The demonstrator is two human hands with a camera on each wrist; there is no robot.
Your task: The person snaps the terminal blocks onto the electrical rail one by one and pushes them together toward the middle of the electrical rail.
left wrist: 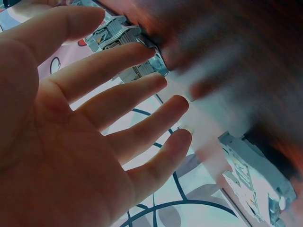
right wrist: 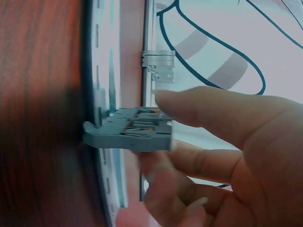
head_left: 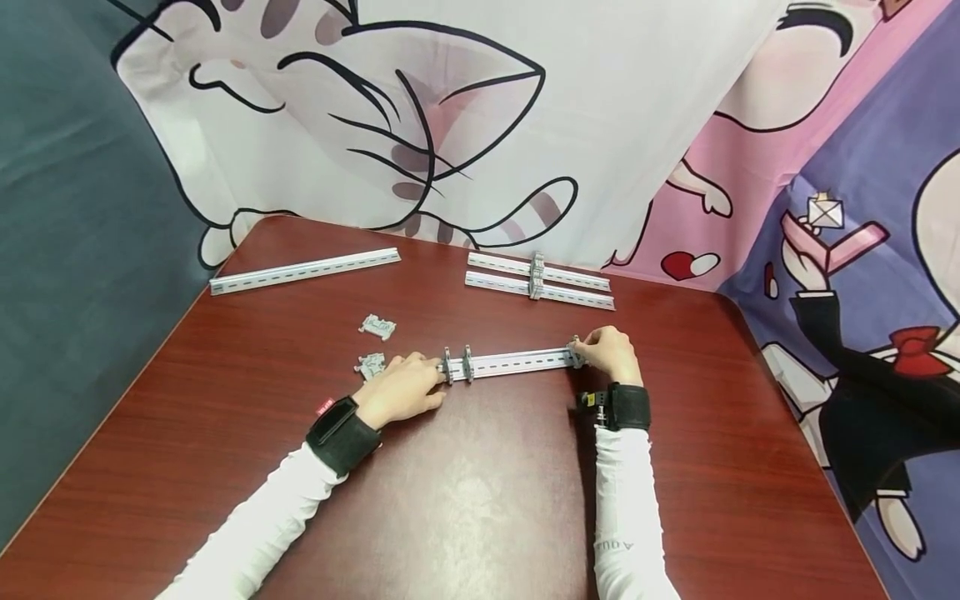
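A slotted metal DIN rail (head_left: 517, 362) lies across the middle of the table. Two grey terminal blocks (head_left: 457, 365) stand upright on it near its left end. At that end, my left hand (head_left: 401, 389) reaches with extended fingers to the rail; the left wrist view shows the fingers (left wrist: 137, 101) spread and the palm holding nothing. My right hand (head_left: 613, 354) is at the other end, where thumb and fingers pinch a grey terminal block (right wrist: 135, 135) seated at the rail. Part of that block's far side is hidden by the fingers.
Two loose terminal blocks, one farther back (head_left: 377, 327) and one beside the left hand (head_left: 371, 365), lie on the table. A bare rail (head_left: 307, 271) rests at the back left. Two parallel rails (head_left: 577, 297) at the back right have upright blocks (head_left: 537, 277) across them.
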